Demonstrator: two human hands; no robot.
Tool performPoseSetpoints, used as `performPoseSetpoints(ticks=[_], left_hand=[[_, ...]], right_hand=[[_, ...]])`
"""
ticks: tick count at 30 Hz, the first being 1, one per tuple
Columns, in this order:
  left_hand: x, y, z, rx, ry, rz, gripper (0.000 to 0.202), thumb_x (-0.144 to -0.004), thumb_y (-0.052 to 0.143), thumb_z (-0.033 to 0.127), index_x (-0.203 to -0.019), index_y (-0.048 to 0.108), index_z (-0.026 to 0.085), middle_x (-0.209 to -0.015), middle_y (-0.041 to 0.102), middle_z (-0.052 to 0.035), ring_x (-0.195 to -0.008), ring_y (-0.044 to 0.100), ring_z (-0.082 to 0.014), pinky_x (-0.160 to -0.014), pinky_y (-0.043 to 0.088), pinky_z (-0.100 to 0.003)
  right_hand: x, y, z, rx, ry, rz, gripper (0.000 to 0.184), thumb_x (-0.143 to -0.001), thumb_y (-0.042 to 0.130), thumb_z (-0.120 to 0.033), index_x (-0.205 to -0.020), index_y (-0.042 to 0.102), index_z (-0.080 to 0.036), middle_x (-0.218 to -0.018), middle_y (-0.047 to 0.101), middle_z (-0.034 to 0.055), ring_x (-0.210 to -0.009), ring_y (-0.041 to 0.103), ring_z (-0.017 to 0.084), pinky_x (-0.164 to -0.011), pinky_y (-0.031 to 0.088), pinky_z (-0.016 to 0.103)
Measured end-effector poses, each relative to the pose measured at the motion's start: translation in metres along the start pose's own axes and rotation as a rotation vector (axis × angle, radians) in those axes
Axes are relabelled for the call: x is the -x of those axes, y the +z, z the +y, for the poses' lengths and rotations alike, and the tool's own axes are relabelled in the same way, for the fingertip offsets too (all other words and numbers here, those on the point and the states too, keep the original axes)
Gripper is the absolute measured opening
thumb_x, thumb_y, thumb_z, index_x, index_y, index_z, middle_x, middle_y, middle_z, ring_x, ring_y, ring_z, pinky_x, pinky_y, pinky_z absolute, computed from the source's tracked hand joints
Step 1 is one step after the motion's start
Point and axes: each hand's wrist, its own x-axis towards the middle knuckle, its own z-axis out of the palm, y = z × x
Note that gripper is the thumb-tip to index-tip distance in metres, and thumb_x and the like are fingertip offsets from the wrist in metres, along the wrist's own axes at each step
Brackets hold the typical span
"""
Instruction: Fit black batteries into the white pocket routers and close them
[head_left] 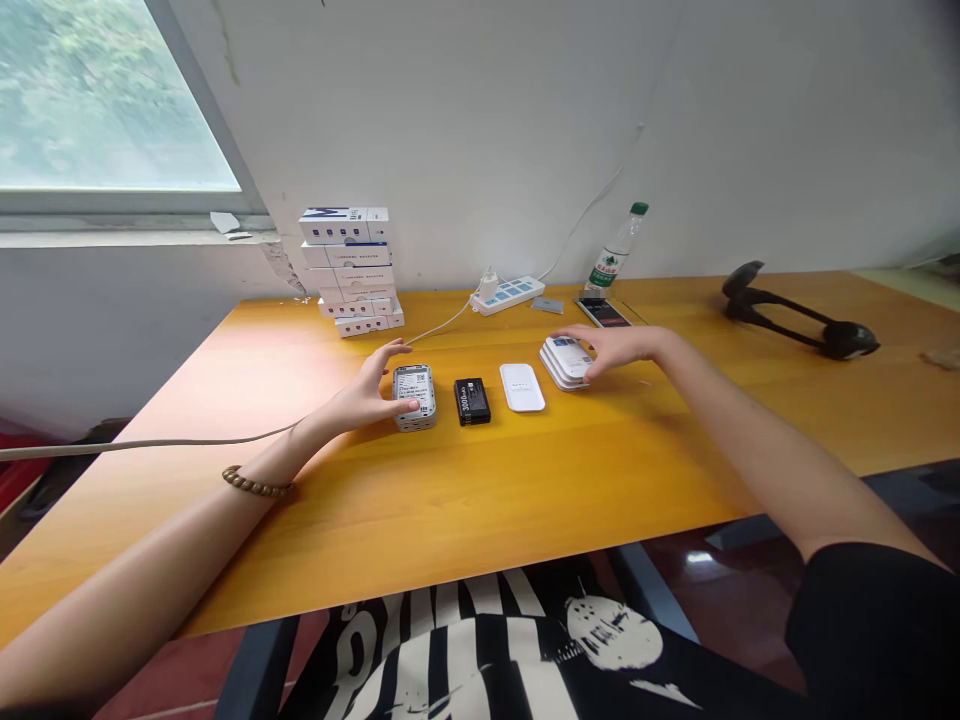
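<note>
Logging left hand (367, 392), fingers (386, 352) parted around a grey labelled device (414, 396); right hand (619, 350), fingers (589, 372) arched on stacked white cases (568, 362), grip unclear on both. Risk: uneven pressure could slide the stack apart, or a careless sweep could knock the black battery (472, 401) along the counter (420, 500).

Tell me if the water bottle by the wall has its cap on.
Yes, it's on: the bottle is capped, with a green cap sitting on its neck.
</note>
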Motion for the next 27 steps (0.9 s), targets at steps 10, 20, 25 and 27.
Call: performPoseSetpoints(ticks=[10,20,25,27], left_hand=[[0.001,-0.004,-0.001,-0.048,0.082,-0.095,0.101,-0.072,0.092,0.067,-0.155,0.048,0.028,-0.17,0.042,-0.0177,-0.16,0.036,-0.0451,-0.13,0.034,-0.064],[0.007,0.002,0.025,-0.146,0.173,-0.047,0.078,-0.078,0.089,0.056,-0.142,0.057,0.026,-0.151,0.059,-0.0135,-0.146,0.05,-0.039,-0.126,0.039,-0.06],[0.031,0.025,0.076,-0.222,0.321,-0.083,0.075,-0.075,0.091,0.057,-0.134,0.057,0.025,-0.152,0.056,-0.0161,-0.145,0.049,-0.0406,-0.122,0.04,-0.061],[0.042,0.041,0.093,-0.25,0.362,-0.142,0.079,-0.071,0.094,0.057,-0.132,0.056,0.025,-0.151,0.057,-0.0163,-0.142,0.05,-0.0416,-0.121,0.041,-0.063]], right_hand=[[0.002,-0.002,0.002,-0.004,0.014,-0.028,0.122,-0.068,0.084,-0.053,-0.174,0.03,-0.022,-0.182,0.026,0.0149,-0.165,0.027,0.047,-0.132,0.032,0.057],[-0.002,0.012,-0.085,-0.072,-0.245,0.216,0.085,-0.09,0.072,-0.061,-0.165,0.045,-0.033,-0.175,0.038,0.0091,-0.157,0.043,0.041,-0.127,0.042,0.053],[-0.042,0.071,-0.136,-0.002,-0.408,0.196,0.075,-0.09,0.075,-0.057,-0.155,0.059,-0.021,-0.159,0.054,0.0199,-0.147,0.052,0.044,-0.122,0.043,0.062],[-0.052,0.083,-0.142,0.011,-0.435,0.175,0.072,-0.091,0.075,-0.054,-0.152,0.06,-0.02,-0.153,0.059,0.0206,-0.142,0.056,0.043,-0.118,0.046,0.061]])
